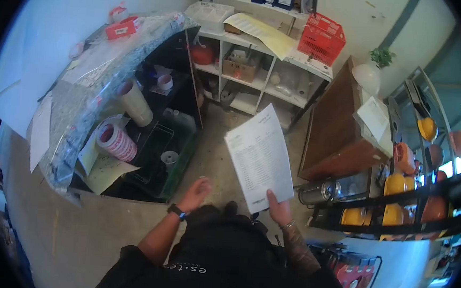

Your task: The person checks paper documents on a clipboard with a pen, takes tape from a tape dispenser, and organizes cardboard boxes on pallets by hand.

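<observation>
My right hand (279,209) grips a stack of printed paper sheets (260,155) by its lower right corner, with the thumb on top and the other fingers hidden beneath. The top sheet carries lines of text, too small to read. To the left of the sheets, my left hand (195,193) hangs in the air with fingers apart and nothing in it. A dark watch (177,211) is on that wrist. Nearest to this hand is the dark green crate (182,164) under the counter.
At the left, a counter (92,89) shelters a roll of printed tape (117,142) and a cardboard tube (135,103). White shelves (261,85) at the back bear a red basket (322,39). Right of me stand a brown cabinet (332,124) and a rack with several hard hats (396,184).
</observation>
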Motion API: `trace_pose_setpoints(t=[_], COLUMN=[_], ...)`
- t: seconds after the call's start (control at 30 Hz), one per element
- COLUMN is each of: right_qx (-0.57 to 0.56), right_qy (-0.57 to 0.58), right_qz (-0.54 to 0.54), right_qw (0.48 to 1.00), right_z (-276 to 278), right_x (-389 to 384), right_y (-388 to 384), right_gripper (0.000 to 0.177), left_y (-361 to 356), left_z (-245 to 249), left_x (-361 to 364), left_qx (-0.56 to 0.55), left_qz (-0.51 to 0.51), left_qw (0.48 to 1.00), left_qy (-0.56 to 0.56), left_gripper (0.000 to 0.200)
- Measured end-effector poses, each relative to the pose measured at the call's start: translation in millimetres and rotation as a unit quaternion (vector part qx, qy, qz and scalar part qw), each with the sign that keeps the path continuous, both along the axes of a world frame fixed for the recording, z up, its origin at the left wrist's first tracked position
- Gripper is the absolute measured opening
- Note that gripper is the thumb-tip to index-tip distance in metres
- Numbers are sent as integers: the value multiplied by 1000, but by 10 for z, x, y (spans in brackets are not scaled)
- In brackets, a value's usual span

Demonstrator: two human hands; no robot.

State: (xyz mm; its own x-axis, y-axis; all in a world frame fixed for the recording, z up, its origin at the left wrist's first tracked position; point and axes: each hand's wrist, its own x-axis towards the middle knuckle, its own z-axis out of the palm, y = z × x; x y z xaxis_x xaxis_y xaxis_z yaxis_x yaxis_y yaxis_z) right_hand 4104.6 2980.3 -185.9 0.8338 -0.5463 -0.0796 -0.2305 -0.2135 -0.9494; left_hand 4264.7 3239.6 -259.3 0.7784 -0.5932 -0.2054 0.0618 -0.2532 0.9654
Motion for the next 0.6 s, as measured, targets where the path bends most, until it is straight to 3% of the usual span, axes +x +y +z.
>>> trace_pose_setpoints(t=[0.03, 0.1, 0.13, 0.2, 0.23, 0.3, 0.33, 0.4, 0.43, 0.5, 0.57, 0.6], right_qx=[-25, -81, -134, -153, -171, -153, -199, -284, -283, -315, -307, -312], right_qy=[9, 51, 84, 89, 90, 81, 99, 155, 162, 257, 264, 316], right_qz=[23, 38, 47, 51, 51, 52, 69, 124, 133, 135, 148, 170], right_qw=[999, 995, 986, 983, 980, 984, 973, 938, 936, 904, 902, 880], right_z=[24, 207, 260, 134, 65, 139, 127, 8, -97, -207, -384, -454], right_x=[193, 513, 712, 1025, 1178, 1572, 1751, 2115, 2189, 2439, 2502, 2577], right_y=[-290, -738, -948, -1441, -1647, -1941, -2110, -2568, -2763, -3114, -3477, -3663], right_gripper=[35, 35, 37, 37, 37, 31, 28, 33, 33, 24, 24, 25], left_y=[111, 388, 798, 874, 893, 943, 927, 623, 384, -26, -812, -1336], left_z=[-206, -626, -1682, -1203, -1331, -1703, -1898, -2191, -2274, -2575, -2315, -1422], left_x=[175, 422, 571, 611, 706, 974, 1124, 1454, 1632, 2187, 2875, 3188], left_qx=[61, 171, 225, 422, 424, 505, 527, 500, 470, 372, 453, 315], left_qz=[31, 93, 91, -85, -85, -220, -266, -348, -297, -267, -238, -12], left_qw=[998, 967, 965, 895, 896, 834, 803, 781, 828, 831, 847, 947], left_qy=[10, 166, 95, -115, -105, 39, 89, -141, -76, -316, -140, 68], left_gripper=[42, 40, 35, 35, 35, 33, 33, 32, 32, 33, 39, 41])
